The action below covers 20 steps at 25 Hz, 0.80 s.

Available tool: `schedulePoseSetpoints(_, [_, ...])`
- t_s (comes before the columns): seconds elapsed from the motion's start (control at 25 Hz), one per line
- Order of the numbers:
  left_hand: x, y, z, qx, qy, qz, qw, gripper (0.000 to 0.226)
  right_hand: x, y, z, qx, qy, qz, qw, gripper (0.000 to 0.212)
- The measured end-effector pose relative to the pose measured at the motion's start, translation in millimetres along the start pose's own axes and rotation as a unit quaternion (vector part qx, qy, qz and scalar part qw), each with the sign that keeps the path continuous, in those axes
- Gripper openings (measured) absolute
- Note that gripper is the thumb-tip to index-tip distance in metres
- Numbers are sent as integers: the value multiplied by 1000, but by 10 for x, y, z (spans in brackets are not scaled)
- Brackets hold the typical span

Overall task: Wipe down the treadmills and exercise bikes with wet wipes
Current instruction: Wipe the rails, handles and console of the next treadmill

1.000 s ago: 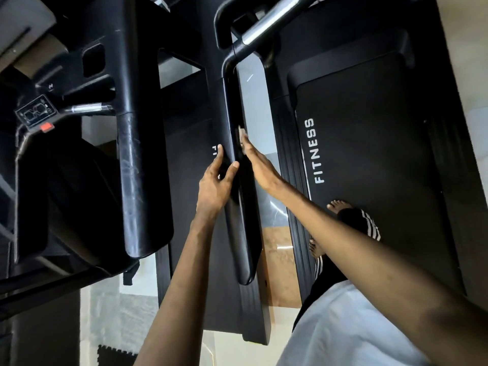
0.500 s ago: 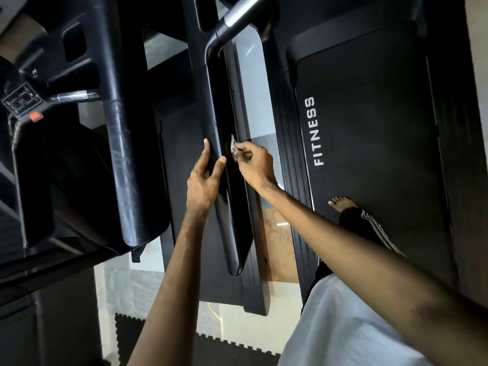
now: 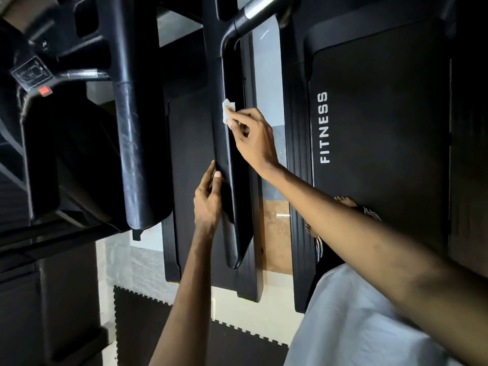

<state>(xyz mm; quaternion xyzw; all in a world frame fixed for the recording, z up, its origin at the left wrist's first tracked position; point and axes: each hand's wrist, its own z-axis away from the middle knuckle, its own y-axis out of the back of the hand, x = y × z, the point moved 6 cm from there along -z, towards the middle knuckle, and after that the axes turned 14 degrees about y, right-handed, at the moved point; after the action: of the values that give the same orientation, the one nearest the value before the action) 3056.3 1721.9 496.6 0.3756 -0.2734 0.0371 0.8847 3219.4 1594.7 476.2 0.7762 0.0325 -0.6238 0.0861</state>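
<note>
Wet wipe: one small white piece, crumpled, pressed on the upper half of the black handrail.
Right hand: thumb and fingertips pinch the wipe, the other fingers curled behind; the forearm crosses the gap between the machines.
Left hand: rests against the left edge of the same handrail, below the wipe, with forefinger and thumb extended along it.
Treadmills: two, side by side. The right belt carries the person; the left deck lies under the handrail.
Obstructions: a second, thicker handrail hides part of the left machine.
Feet: two, bare, on the right belt's edge.
Lettering: "FITNESS", white, running along the right belt.
Console: one red button beside a label too blurred to read.
Floor: dark interlocking mat behind the left deck.
</note>
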Motion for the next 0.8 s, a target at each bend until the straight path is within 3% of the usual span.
schedulePoseSetpoints(0.2, [-52,0,16,16,4,-5,1000,49,-44,57,466,-43,54,-6,998,19])
schedulePoseSetpoints(0.32, [122,-43,67,24,-38,-33,998,55,99,20,609,-1,-115,-97,989,17])
schedulePoseSetpoints(0.44, [262,-44,71,18,-65,-63,996,56,325,-91,376,65,-267,-159,948,13])
schedulePoseSetpoints(0.6, [342,-93,121,25,-84,-121,989,65,624,-168,274,77,-336,-181,921,16])
schedulePoseSetpoints(0.72, [319,-111,166,35,-76,-116,990,64,555,-208,754,49,-407,-198,890,20])
schedulePoseSetpoints(0.8, [283,-104,201,41,-70,-115,990,63,436,-174,951,32,-394,-217,893,20])
